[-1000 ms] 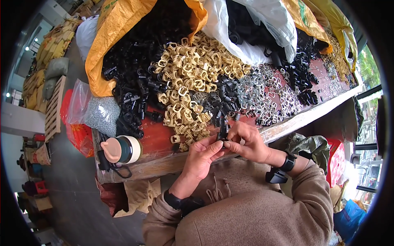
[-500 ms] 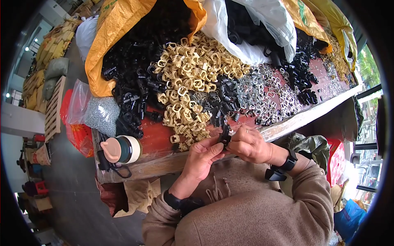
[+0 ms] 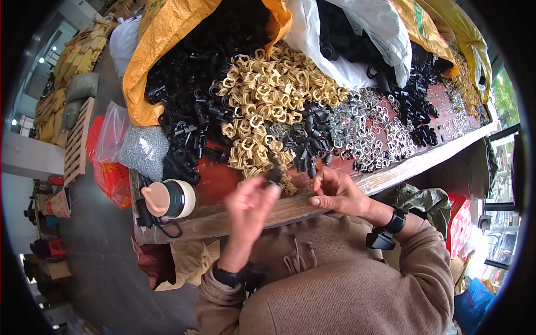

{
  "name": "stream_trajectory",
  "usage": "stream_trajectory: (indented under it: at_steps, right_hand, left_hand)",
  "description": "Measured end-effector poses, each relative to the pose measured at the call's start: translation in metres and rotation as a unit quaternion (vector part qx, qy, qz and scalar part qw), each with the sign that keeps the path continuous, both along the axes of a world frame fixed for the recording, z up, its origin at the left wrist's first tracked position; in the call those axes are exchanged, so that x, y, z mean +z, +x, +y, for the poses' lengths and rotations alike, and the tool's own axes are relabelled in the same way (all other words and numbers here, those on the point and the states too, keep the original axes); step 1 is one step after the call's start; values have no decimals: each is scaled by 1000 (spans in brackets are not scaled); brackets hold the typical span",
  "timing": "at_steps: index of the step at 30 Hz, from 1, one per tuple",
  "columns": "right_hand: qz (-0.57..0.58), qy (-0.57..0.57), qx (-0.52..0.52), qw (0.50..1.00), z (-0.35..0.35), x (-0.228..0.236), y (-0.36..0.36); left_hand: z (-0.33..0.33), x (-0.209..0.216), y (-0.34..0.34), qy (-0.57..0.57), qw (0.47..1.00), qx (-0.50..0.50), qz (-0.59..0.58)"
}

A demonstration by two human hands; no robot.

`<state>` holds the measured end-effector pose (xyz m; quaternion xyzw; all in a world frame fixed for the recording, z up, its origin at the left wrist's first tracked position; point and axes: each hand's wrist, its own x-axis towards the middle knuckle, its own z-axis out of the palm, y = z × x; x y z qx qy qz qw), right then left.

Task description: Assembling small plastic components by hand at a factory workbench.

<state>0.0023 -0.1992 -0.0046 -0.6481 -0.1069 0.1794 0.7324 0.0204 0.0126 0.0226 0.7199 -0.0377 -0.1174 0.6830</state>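
My left hand [image 3: 248,204], smeared by motion, pinches a small black plastic part [image 3: 274,172] in front of the pile of gold-coloured square rings [image 3: 254,151]. To its right, my right hand [image 3: 341,192] is over the table's front edge, thumb and forefinger apart with nothing visible between them. Its fingertips are nearest to a heap of small black plastic pieces [image 3: 312,142]. Further right lie scattered silver metal loops [image 3: 385,134]. Larger black plastic fittings [image 3: 187,131] are heaped left of the gold rings.
A cup with a pink lid [image 3: 162,201] stands at the table's left corner beside a clear bag of small grey pieces [image 3: 144,151]. Orange [image 3: 139,72] and white sacks [image 3: 340,70] spill black parts at the back. The wooden table edge [image 3: 223,226] runs in front of me.
My hands have parted. The left has moved left with the black part, while the right has let go of it and opened its fingers near the table edge. The view has shifted slightly.
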Motion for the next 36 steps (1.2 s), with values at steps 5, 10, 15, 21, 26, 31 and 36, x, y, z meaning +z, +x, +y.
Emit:
stream_trajectory:
  at_steps: [5, 10, 15, 21, 26, 31, 36]
  right_hand:
    - [-6, -60, 25, 998, 1, 7, -1]
    - [-75, -142, 57, 985, -1, 14, 1]
    - [-86, -111, 49, 989, -3, 12, 3]
    - [-55, -82, 34, 994, -4, 1, 9]
    - [-76, -188, 41, 978, -6, 7, 16]
    - [-241, -278, 42, 929, 4, 4, 26]
    - [-291, -322, 12, 901, 25, -3, 34]
  left_hand:
    - [41, -36, 49, 225, 908, 172, -310]
    - [42, -36, 67, 178, 972, 115, -103]
    - [39, -30, 55, 74, 984, 108, -119]
    - [15, -5, 30, -176, 979, 31, -94]
    - [20, 1, 29, -399, 907, 113, 71]
    - [24, -15, 34, -468, 863, 103, 160]
    - [21, -18, 30, -458, 866, 87, 183]
